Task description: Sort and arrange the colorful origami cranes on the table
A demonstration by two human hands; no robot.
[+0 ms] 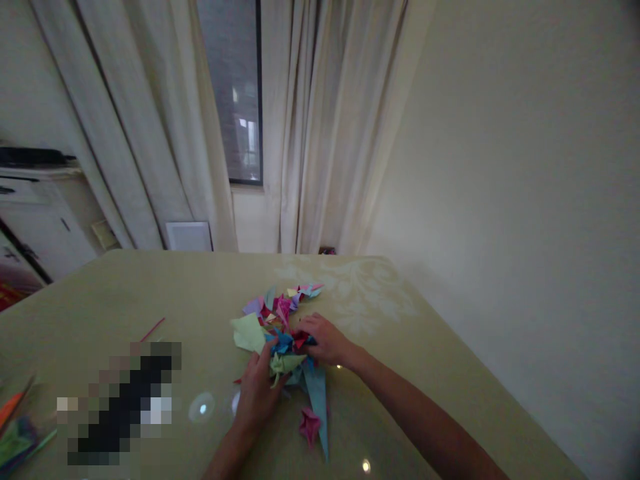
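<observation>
A heap of folded coloured paper pieces (280, 313) lies in the middle of the glossy olive table (150, 293). My left hand (257, 393) rests at the heap's near edge, its fingers pinched on a pale green folded piece (285, 363). My right hand (325, 340) lies on the heap from the right, fingers curled over red and blue pieces (293, 341). A long light-blue paper strip (317, 400) runs toward me between my forearms, and a small magenta folded piece (309, 425) sits beside it.
A thin pink stick (153, 329) lies on the table to the left. Coloured papers (15, 433) show at the lower left edge, beside a blurred-out patch. Behind the table are curtains (310, 133), a window (235, 87) and a plain wall on the right.
</observation>
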